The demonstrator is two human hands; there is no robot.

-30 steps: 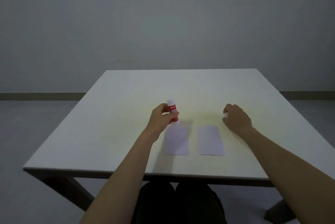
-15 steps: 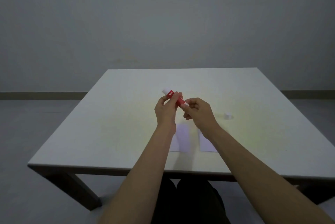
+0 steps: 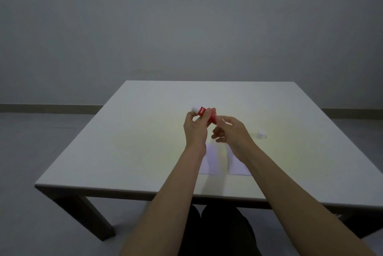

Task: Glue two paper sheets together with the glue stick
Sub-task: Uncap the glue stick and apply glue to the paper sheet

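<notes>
Since a second ago: right hand (image 3: 232,133) left the cap (image 3: 260,134) on the table (image 3: 124,152) at 3 o'clock and pinches the glue stick (image 3: 205,113) base, left hand (image 3: 195,129) clamped around it. Likely twisting glue out. Paper sheets (image 3: 211,158) unglued beneath, 6 o'clock.

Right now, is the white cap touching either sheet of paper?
Apart. The head view shows the cap standing alone on the table, with bare tabletop between it and the right sheet; the left sheet lies farther off.
</notes>
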